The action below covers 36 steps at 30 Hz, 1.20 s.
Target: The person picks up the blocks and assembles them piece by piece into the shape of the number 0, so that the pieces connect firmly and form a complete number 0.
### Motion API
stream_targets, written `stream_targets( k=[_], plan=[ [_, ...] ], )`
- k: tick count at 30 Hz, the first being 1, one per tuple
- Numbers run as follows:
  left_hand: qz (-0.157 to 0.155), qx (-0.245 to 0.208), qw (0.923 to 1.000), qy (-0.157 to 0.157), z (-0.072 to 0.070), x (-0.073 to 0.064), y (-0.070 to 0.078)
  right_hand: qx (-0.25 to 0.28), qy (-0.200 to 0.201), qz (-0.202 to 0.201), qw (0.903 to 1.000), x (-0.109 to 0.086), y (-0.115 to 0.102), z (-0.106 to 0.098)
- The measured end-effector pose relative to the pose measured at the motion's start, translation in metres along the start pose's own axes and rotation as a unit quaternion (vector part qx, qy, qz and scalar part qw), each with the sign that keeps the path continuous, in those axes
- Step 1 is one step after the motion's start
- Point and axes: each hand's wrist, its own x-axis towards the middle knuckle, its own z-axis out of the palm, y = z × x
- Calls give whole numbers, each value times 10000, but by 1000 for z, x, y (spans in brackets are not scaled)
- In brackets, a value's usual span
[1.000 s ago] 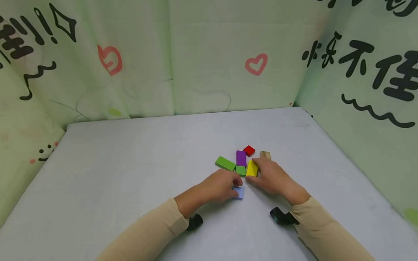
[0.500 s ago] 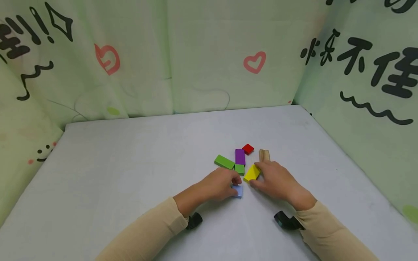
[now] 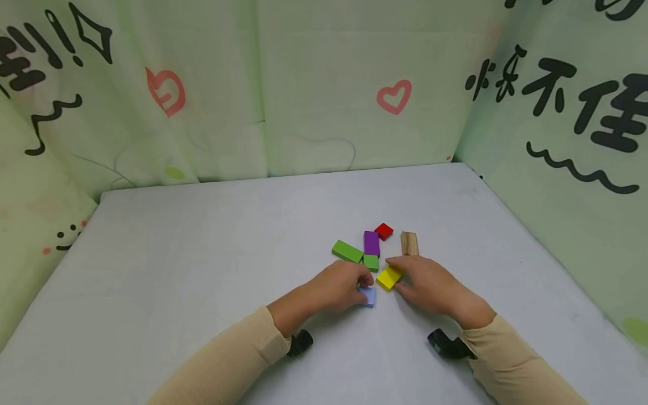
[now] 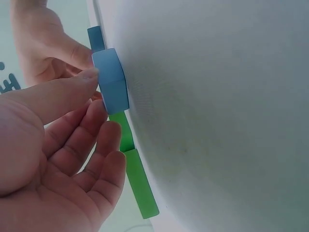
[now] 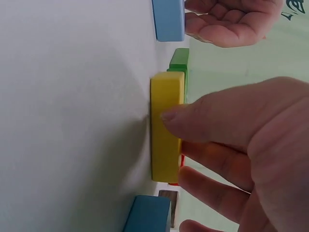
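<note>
My left hand [image 3: 335, 288] pinches a light blue block [image 4: 111, 84] between thumb and fingers at the near side of the group. My right hand [image 3: 432, 284] grips a yellow block [image 5: 165, 145], its thumb on the near face and its fingers behind. The yellow block lies at an angle, just right of the light blue one and apart from it. A short green block [image 3: 370, 263] sits behind them, touching a purple block [image 3: 372, 243] and a long green block [image 3: 347, 251]. In the right wrist view a dark blue block [image 5: 148, 213] lies beside my right hand; the head view hides it.
A red block [image 3: 384, 231] rests at the purple block's far corner. A bare wooden block [image 3: 409, 243] lies behind my right hand. All stand on a white table [image 3: 212, 253], with printed light green cloth [image 3: 324, 84] hanging along its back and sides.
My right hand has drawn the yellow block towards me and turned it, away from the short green block. More of the wooden block shows. My left hand stays on the light blue block.
</note>
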Motion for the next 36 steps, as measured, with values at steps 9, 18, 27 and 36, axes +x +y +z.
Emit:
stream_targets(
  k=[9, 18, 27, 36],
  plan=[
    [-12, -75, 9999, -137, -1, 0, -1, -59, -64, 54, 9999, 0, -2, -2],
    [-10, -45, 9998, -190, -3, -2, -1, 113, -127, -21, 9999, -1, -1, 2],
    [-91, -136, 9996, -224, -3, -1, -3, 58, -332, 50, 9994, -6, -4, 0],
    [-163, -213, 9994, -239, -5, -1, -2, 18, -275, 76, 9996, -15, -10, 0]
  ],
)
